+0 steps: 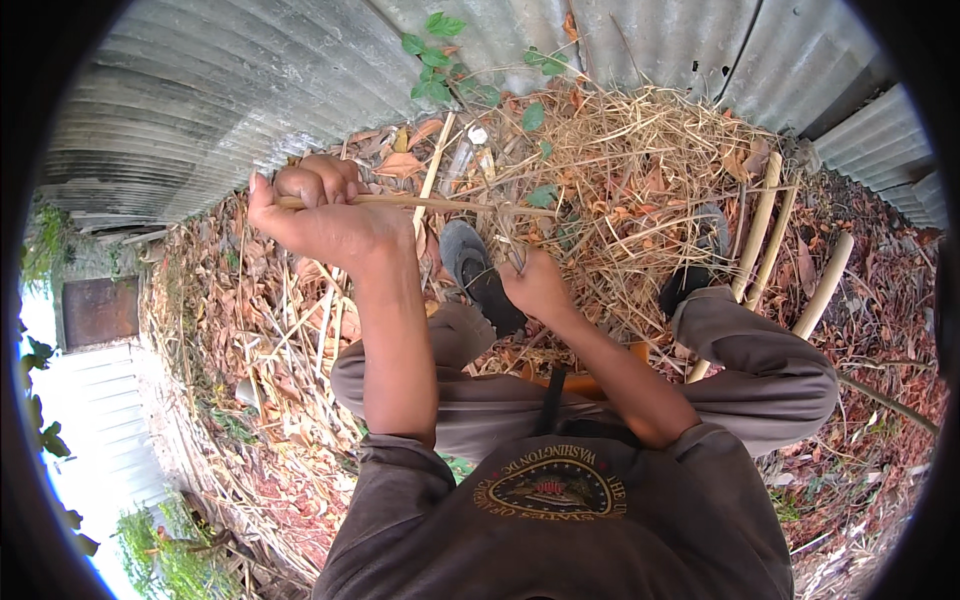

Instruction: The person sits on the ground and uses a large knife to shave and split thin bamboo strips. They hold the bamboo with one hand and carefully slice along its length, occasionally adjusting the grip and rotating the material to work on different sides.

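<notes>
My left hand [320, 215] is closed around a thin bamboo strip [450, 204] held level above the straw pile [640, 160] — my right hand [535, 285] grips its far end, just over my dark shoe [480, 275]. Bamboo poles [765, 225] lean beside my right knee.

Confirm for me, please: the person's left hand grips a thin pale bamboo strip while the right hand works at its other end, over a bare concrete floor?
Not quite. The head view shows the left hand gripping the bamboo strip and the right hand at its far end, but over dry straw and dead leaves, not concrete.
</notes>
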Tool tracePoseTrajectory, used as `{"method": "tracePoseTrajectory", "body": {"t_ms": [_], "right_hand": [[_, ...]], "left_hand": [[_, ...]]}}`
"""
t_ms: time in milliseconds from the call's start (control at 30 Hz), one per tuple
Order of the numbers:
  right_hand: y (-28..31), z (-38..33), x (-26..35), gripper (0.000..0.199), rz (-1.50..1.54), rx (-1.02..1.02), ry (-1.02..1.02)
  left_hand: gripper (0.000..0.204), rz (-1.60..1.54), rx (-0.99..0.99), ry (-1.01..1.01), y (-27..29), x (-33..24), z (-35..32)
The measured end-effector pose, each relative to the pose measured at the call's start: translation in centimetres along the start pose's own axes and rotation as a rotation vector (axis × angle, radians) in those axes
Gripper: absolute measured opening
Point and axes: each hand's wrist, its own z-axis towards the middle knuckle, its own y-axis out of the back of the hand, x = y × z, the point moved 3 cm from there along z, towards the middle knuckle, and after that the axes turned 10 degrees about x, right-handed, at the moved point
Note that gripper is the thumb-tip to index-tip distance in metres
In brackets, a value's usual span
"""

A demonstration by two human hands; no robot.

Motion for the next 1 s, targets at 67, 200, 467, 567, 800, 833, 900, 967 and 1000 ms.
{"method": "tracePoseTrajectory", "body": {"t_ms": [67,200,467,567,800,833,900,967,1000], "right_hand": [[-0.2,0.0,-0.1,0.026,0.021,-0.02,0.011],[-1.8,-0.3,1.4,0.029,0.226,0.024,0.39],[0.1,1.2,-2.4,0.03,-0.046,-0.039,-0.027],[-2.7,0.0,-0.4,0.03,0.061,-0.035,0.195],[0.9,2.0,-10.7,0.031,-0.299,-0.08,-0.276],[2.4,1.5,-14.6,0.034,-0.272,0.07,-0.509],[3.6,-0.8,-20.3,0.036,-0.269,0.163,-0.627],[3.3,-1.4,-21.9,0.033,-0.236,0.081,-0.473],[2.5,-2.4,-21.4,0.032,-0.208,0.031,-0.412]], "left_hand": [[0.046,-0.027,0.012,0.008,0.3,0.3,-0.5],[0.047,0.016,0.043,0.017,0.4,0.6,-0.9],[0.051,-0.026,-0.136,0.094,0.5,1.3,0.0],[0.054,-0.037,0.008,0.026,0.5,1.6,-0.4],[0.054,0.008,0.046,0.007,1.2,1.2,-0.7],[0.053,0.012,0.056,0.012,1.0,1.1,-0.5],[0.054,-0.006,0.119,0.015,0.6,0.9,-0.7],[0.054,-0.06,0.099,0.068,0.4,1.5,-0.9],[0.054,-0.072,0.106,0.058,0.4,1.7,-1.2]]}}
